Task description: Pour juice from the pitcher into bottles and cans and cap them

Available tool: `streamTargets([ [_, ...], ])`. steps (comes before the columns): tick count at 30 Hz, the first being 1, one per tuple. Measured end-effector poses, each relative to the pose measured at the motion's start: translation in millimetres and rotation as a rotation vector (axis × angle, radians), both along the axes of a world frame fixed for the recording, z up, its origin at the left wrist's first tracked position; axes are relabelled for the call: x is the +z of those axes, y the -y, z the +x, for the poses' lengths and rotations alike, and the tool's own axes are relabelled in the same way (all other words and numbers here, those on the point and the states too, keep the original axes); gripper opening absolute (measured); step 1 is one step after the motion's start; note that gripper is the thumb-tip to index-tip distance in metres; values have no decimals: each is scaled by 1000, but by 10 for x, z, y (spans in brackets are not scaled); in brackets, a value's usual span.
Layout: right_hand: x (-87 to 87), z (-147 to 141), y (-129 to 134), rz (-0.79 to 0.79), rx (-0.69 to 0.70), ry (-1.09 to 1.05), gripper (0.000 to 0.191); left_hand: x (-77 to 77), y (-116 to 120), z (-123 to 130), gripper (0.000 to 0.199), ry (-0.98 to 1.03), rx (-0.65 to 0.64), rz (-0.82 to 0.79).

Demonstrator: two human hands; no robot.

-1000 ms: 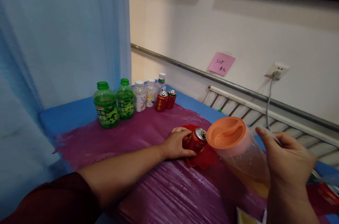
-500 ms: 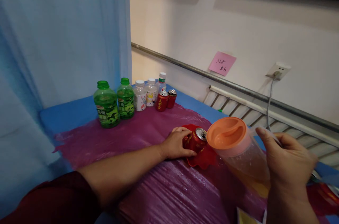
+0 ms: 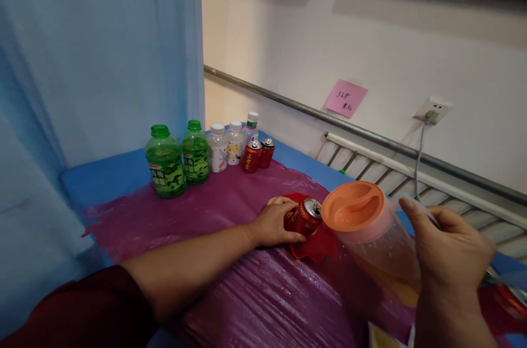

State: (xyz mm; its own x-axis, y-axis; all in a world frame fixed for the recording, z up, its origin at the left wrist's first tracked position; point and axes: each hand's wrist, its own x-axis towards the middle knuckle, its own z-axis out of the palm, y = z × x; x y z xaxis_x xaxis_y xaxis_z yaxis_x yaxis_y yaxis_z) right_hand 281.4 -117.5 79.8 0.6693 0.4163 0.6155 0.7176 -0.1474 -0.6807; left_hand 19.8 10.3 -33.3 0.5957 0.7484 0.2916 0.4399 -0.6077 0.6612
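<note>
My left hand [image 3: 274,223] is wrapped round a red drink can [image 3: 303,219] with an opened silver top. The can leans to the right over a red scalloped mat [image 3: 317,246]. In my right hand [image 3: 453,249] is the handle of a clear plastic pitcher [image 3: 381,252], tilted left, with yellowish liquid low in it. Its orange lid [image 3: 353,206] is right beside the can's top; whether they touch I cannot tell. No stream of liquid can be made out between them.
Two green bottles [image 3: 165,164], white-capped bottles [image 3: 218,147] and two red cans [image 3: 252,157] stand at the back left. Purple plastic sheeting [image 3: 214,205] covers part of the blue table [image 3: 111,164]. Another can [image 3: 516,298] is at the right edge. Behind is a radiator [image 3: 387,172].
The pitcher and my right hand have shifted very slightly to the right. My left hand and the can stay where they were.
</note>
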Motion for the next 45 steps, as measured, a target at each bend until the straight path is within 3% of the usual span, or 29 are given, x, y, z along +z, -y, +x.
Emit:
streamTargets([
  [45,31,-46,19,16,-15,-12,50,13,9,3,76,7,-14,6],
])
